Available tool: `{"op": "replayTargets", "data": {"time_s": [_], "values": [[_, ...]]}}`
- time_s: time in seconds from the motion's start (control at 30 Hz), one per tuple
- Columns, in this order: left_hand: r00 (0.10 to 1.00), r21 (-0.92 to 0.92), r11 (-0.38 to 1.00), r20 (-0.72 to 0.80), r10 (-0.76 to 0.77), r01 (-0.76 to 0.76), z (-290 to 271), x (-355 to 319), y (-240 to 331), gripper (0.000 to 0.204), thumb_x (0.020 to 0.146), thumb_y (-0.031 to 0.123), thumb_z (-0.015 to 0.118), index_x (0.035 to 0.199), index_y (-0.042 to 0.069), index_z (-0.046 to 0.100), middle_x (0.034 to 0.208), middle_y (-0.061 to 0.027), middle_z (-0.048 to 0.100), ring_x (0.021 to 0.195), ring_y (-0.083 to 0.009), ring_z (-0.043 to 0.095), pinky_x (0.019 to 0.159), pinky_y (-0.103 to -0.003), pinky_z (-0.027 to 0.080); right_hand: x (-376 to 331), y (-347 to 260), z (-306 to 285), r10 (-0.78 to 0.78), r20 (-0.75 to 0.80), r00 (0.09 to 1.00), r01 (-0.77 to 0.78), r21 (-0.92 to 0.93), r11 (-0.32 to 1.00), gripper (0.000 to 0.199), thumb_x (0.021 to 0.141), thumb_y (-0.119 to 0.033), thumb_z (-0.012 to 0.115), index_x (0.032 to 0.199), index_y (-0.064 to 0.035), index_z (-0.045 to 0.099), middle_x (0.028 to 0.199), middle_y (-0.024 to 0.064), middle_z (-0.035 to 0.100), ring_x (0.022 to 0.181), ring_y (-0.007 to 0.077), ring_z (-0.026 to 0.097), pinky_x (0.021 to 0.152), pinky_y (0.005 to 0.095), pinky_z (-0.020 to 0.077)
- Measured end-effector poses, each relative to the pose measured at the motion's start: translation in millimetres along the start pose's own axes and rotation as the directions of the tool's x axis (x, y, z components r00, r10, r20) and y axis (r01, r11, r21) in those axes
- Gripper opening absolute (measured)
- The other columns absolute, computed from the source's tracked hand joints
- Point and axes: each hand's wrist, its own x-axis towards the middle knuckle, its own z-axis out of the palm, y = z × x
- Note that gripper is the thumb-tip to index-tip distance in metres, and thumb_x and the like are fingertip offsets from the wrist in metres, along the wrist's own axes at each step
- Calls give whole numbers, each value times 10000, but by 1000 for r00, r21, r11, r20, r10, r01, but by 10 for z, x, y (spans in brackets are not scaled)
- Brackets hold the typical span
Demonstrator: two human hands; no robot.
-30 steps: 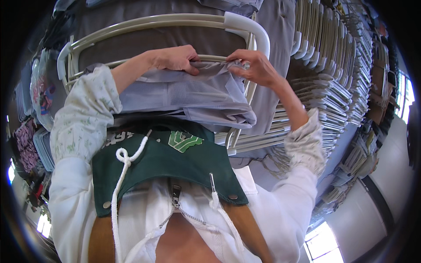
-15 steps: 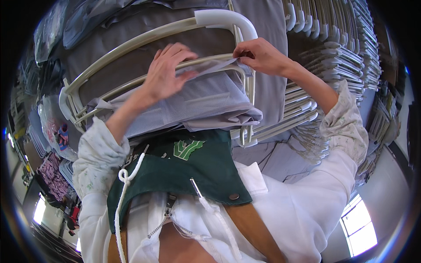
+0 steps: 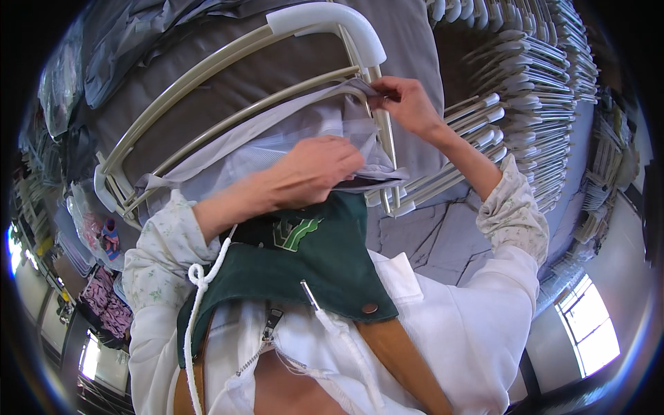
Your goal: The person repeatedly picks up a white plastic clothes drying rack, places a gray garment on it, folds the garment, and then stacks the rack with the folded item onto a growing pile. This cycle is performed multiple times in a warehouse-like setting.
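A cream tubular metal frame (image 3: 200, 66) with white plastic corner sleeves (image 3: 332, 19) lies before me, probably a folding chair's frame. Grey fabric with a mesh panel (image 3: 266, 149) is drawn over its nearer bar, its upper edge running along the tube. My right hand (image 3: 408, 107) pinches the fabric's corner against the frame's right side. Lower down, my left hand (image 3: 318, 166) is closed, fingers curled at the near part of the fabric; the fingertips are partly hidden. A dark opening shows in the folded fabric just right of it.
Under the frame is a large grey-brown cloth-covered surface (image 3: 242, 83). Stacks of similar frames (image 3: 532, 104) with white ends stand at the right. Clear plastic bags (image 3: 62, 97) and more grey fabric (image 3: 131, 48) lie at the left. Grey flat pieces (image 3: 443, 238) spread below the stacks.
My left hand has moved down and right from above the bar to the near fabric and closed. The fabric's edge is now pulled up along the bar; the right hand stays at the corner.
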Motion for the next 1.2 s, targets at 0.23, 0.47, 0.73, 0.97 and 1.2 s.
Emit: {"op": "replayTargets", "data": {"time_s": [0.23,0.47,0.73,0.97,1.2], "values": [[961,76,965,-101,258,-251,-272,-25,-155,199,776,66,644,958,48,564,923,-106,622,942,-316,618,783,-395,504,-290,-187,74,-528,-59,847,430,-507,747,185,777,67,678,959,35,686,851,108,657,724,214,640,644,295,518],[841,-516,775,-175,-513,366,-449,485,-687,231,839,184,744,1000,23,708,947,-98,700,841,-217,641,776,-296,491,-453,-50,5,-735,321,597,692,-670,269,285,690,-29,675,965,42,649,944,72,601,797,221,607,663,318,534],[821,-552,608,396,-412,571,-344,729,-1077,283,751,193,820,906,-25,727,744,-8,656,654,-76,566,619,-227,455,-269,-181,144,-295,-206,933,303,11,953,328,869,-113,699,1148,39,615,1130,96,635,1029,214,624,853,315,520],[747,-421,626,476,-464,657,-694,-249,-1093,462,671,302,879,940,-38,720,796,-48,665,731,-122,588,682,-263,472,124,70,283,128,133,983,-145,124,982,364,838,-199,775,1101,26,661,925,38,675,832,77,587,782,251,487],[701,-623,340,535,-472,704,-647,-757,-1230,315,771,230,805,955,-12,721,889,-95,702,836,-163,647,772,-300,538,203,21,218,144,272,952,-173,89,981,371,895,-233,717,1182,-10,644,1019,-6,681,947,67,594,916,247,459]]}}
